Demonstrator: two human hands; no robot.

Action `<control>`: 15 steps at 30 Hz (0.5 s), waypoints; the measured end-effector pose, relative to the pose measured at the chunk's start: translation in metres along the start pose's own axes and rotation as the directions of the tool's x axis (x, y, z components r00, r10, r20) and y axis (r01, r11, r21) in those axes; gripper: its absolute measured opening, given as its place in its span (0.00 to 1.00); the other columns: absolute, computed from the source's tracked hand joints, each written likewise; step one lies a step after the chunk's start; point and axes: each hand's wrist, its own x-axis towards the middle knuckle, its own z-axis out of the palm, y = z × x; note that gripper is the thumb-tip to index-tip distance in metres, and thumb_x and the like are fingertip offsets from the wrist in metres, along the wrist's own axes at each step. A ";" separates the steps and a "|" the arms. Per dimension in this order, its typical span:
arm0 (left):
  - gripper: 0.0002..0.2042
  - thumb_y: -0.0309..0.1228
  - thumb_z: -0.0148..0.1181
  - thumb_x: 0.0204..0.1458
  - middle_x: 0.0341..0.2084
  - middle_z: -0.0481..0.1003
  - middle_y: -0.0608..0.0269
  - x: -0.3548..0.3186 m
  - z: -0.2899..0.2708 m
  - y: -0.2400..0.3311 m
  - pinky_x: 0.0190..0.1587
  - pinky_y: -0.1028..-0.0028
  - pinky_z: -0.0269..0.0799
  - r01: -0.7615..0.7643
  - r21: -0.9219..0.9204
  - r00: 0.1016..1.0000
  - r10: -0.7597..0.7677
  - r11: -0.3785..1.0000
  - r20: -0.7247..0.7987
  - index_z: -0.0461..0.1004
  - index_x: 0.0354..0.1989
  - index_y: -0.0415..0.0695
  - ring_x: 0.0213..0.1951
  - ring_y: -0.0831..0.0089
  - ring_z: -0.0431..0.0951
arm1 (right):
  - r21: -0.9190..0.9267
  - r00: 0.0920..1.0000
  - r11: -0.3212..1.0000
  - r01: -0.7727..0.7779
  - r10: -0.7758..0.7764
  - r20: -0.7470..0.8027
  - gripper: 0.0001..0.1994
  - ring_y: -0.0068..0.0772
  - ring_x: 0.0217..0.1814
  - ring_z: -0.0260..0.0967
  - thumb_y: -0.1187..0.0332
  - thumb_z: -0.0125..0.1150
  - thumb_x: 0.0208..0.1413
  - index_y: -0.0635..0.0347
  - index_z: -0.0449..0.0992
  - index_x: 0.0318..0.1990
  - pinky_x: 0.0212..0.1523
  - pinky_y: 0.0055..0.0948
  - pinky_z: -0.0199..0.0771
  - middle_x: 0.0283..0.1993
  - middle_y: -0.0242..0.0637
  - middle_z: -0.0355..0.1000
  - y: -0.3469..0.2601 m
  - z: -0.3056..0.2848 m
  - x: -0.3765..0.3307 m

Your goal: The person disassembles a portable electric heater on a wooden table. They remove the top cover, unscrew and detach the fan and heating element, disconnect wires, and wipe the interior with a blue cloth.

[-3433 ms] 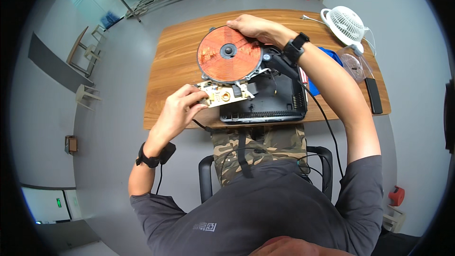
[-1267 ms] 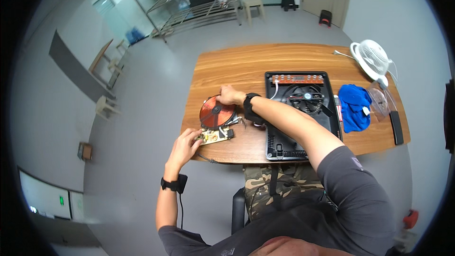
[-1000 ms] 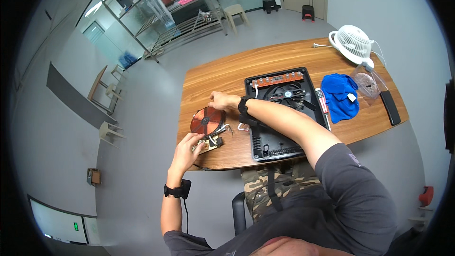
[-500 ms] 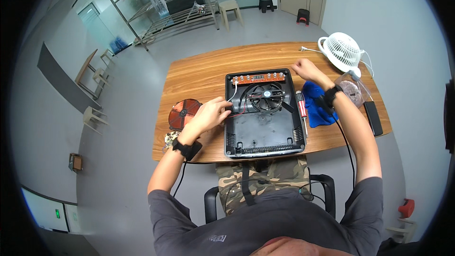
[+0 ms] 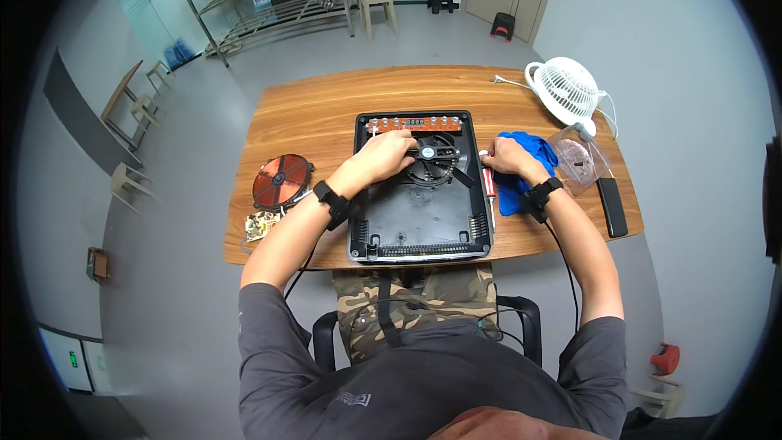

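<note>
A black plastic housing (image 5: 419,216) lies open on the table before me, with a round black cooling fan (image 5: 441,165) inside. Along its far edge runs an orange circuit board (image 5: 415,124). My left hand (image 5: 383,155) reaches over the housing's left side. Its fingers are bent together at the fan's left edge; what they pinch, if anything, is hidden. Right of the housing, my right hand (image 5: 509,156) closes its fingertips on the far end of a red-and-white screwdriver (image 5: 489,183), which lies along the housing's side. A blue cloth (image 5: 513,195) is under and beside that hand.
A copper-coloured coil disc (image 5: 282,182) and a patterned small bundle (image 5: 262,225) are at the table's left. To the right are a clear plastic container (image 5: 580,161), a black flat device (image 5: 612,207) and a white basket-like appliance with a cord (image 5: 568,90).
My left hand has moved from the housing's left rim onto the fan. My right hand has come down from above the cloth to the screwdriver's end. The whole view has shifted slightly.
</note>
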 end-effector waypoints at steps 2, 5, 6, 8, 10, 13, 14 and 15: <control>0.15 0.29 0.67 0.53 0.45 0.77 0.53 0.012 0.003 -0.001 0.53 0.59 0.76 0.011 0.022 0.999 -0.012 1.000 0.033 0.79 0.49 0.40 0.50 0.51 0.78 | -0.026 0.996 0.999 -0.041 0.042 0.076 0.20 0.56 0.39 0.79 0.55 0.67 0.53 0.68 0.83 0.32 0.42 0.45 0.79 0.33 0.59 0.78 -0.007 -0.003 0.001; 0.18 0.30 0.70 0.49 0.46 0.77 0.52 0.029 0.007 0.003 0.53 0.59 0.76 0.043 0.045 0.992 -0.048 0.998 0.118 0.79 0.49 0.40 0.51 0.51 0.78 | -0.135 1.000 0.991 -0.014 0.015 0.013 0.17 0.56 0.42 0.79 0.60 0.67 0.49 0.71 0.81 0.33 0.43 0.45 0.80 0.36 0.61 0.78 -0.005 0.013 0.002; 0.18 0.30 0.71 0.49 0.45 0.77 0.52 0.033 0.009 0.002 0.53 0.59 0.76 0.043 0.053 0.988 -0.050 0.998 0.145 0.79 0.49 0.40 0.51 0.50 0.78 | -0.188 0.999 0.982 -0.006 -0.003 -0.047 0.17 0.57 0.43 0.79 0.62 0.67 0.49 0.72 0.81 0.34 0.44 0.46 0.80 0.36 0.62 0.78 -0.007 0.018 0.001; 0.18 0.29 0.73 0.46 0.44 0.78 0.51 0.038 0.012 -0.001 0.52 0.58 0.76 0.022 0.075 0.989 -0.033 0.997 0.144 0.80 0.46 0.39 0.49 0.50 0.79 | -0.106 0.999 0.994 -0.021 0.018 -0.036 0.18 0.63 0.45 0.77 0.62 0.66 0.49 0.73 0.79 0.37 0.46 0.48 0.78 0.39 0.66 0.76 -0.005 0.020 0.005; 0.17 0.29 0.73 0.46 0.44 0.78 0.50 0.040 0.016 -0.002 0.52 0.58 0.77 0.020 0.085 0.989 -0.032 0.996 0.141 0.81 0.44 0.39 0.48 0.50 0.79 | -0.058 0.999 0.998 -0.017 0.015 -0.038 0.20 0.63 0.45 0.77 0.59 0.68 0.49 0.72 0.79 0.37 0.47 0.48 0.78 0.38 0.66 0.77 -0.002 0.019 0.005; 0.15 0.27 0.74 0.44 0.42 0.79 0.48 0.042 0.018 -0.006 0.51 0.59 0.77 0.043 0.045 0.990 -0.049 0.998 0.134 0.81 0.41 0.38 0.47 0.50 0.80 | -0.019 1.000 1.000 -0.006 0.005 -0.025 0.22 0.62 0.44 0.78 0.56 0.69 0.49 0.71 0.79 0.39 0.46 0.46 0.78 0.38 0.64 0.78 0.003 0.008 0.003; 0.15 0.27 0.74 0.44 0.41 0.79 0.46 0.044 0.020 -0.008 0.51 0.60 0.77 0.050 0.027 0.990 -0.053 0.998 0.132 0.82 0.41 0.37 0.47 0.50 0.80 | 0.001 0.999 1.000 -0.023 0.023 -0.032 0.22 0.61 0.44 0.78 0.56 0.69 0.49 0.71 0.78 0.40 0.46 0.46 0.78 0.38 0.63 0.78 0.007 0.000 0.001; 0.15 0.27 0.74 0.43 0.41 0.79 0.46 0.043 0.022 -0.010 0.50 0.60 0.77 0.083 0.019 0.987 -0.085 0.996 0.137 0.82 0.40 0.37 0.47 0.50 0.80 | 0.021 0.999 0.999 -0.028 0.029 -0.030 0.23 0.60 0.43 0.78 0.56 0.69 0.49 0.71 0.78 0.40 0.46 0.45 0.78 0.38 0.62 0.78 -0.008 -0.020 -0.007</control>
